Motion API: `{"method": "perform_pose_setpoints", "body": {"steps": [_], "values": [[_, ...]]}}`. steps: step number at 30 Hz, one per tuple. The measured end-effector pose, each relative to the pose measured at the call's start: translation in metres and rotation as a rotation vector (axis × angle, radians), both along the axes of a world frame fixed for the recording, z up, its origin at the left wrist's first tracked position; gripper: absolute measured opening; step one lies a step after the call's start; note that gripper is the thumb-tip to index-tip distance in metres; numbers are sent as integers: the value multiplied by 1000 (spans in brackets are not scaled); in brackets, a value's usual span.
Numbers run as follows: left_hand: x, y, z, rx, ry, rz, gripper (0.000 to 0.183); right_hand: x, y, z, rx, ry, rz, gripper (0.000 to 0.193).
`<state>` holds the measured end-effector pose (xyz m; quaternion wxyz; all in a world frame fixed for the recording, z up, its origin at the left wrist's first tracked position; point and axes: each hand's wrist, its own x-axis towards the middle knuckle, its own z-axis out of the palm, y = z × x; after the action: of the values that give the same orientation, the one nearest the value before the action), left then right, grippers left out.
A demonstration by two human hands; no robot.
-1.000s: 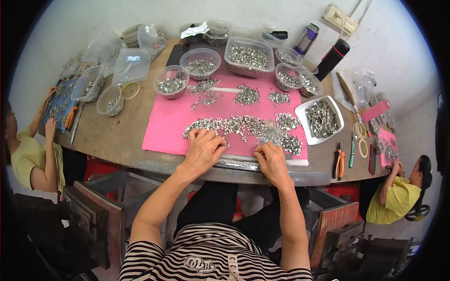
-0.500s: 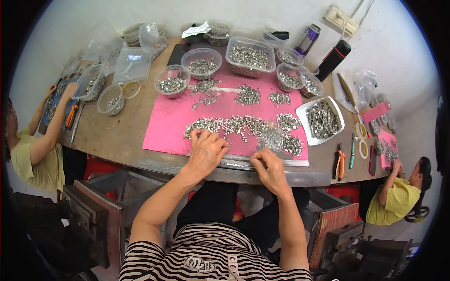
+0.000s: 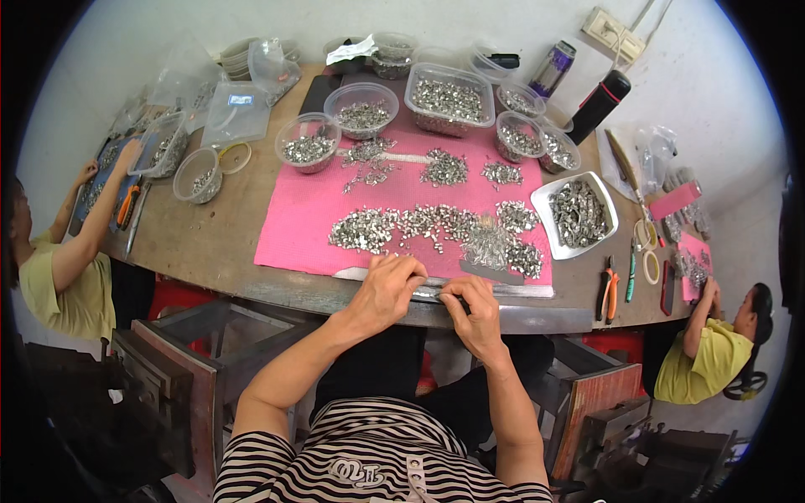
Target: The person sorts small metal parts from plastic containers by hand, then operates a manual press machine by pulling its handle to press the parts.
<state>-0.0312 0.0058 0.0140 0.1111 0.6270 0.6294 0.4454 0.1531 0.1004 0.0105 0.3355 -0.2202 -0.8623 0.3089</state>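
Note:
My left hand (image 3: 386, 290) and my right hand (image 3: 474, 312) are close together over the metal strip (image 3: 521, 290) along the table's front edge. The fingertips of both are pinched. A small silvery bit shows between them, but what each hand holds is too small to make out. Just beyond, on the pink mat (image 3: 289, 226), lie a heap of small shiny metal pieces (image 3: 362, 228), a looser spread of them (image 3: 436, 225) and a pile of thin silvery pins (image 3: 486, 243). Smaller heaps lie to the right and farther back.
Clear plastic tubs (image 3: 360, 111) of metal pieces stand at the back. A white dish (image 3: 579, 214) of darker metal parts sits right, near orange-handled pliers (image 3: 607, 289). A black flask (image 3: 599, 105) stands behind. Co-workers in yellow shirts work at far left (image 3: 63, 285) and far right (image 3: 704, 356).
My left hand has drawn back from the heap of metal pieces and moved right, close to my right hand. My right hand has shifted slightly toward me, its fingers pinched.

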Motion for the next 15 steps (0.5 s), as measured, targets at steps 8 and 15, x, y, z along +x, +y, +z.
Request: {"method": "perform_pose_setpoints", "body": {"steps": [8, 15], "values": [[19, -4, -6, 101, 0, 13, 8, -2, -2, -4, 238, 29, -28, 15], [24, -2, -12, 150, 120, 23, 9, 7, -2, -6, -20, 115, -53, 12]]}}
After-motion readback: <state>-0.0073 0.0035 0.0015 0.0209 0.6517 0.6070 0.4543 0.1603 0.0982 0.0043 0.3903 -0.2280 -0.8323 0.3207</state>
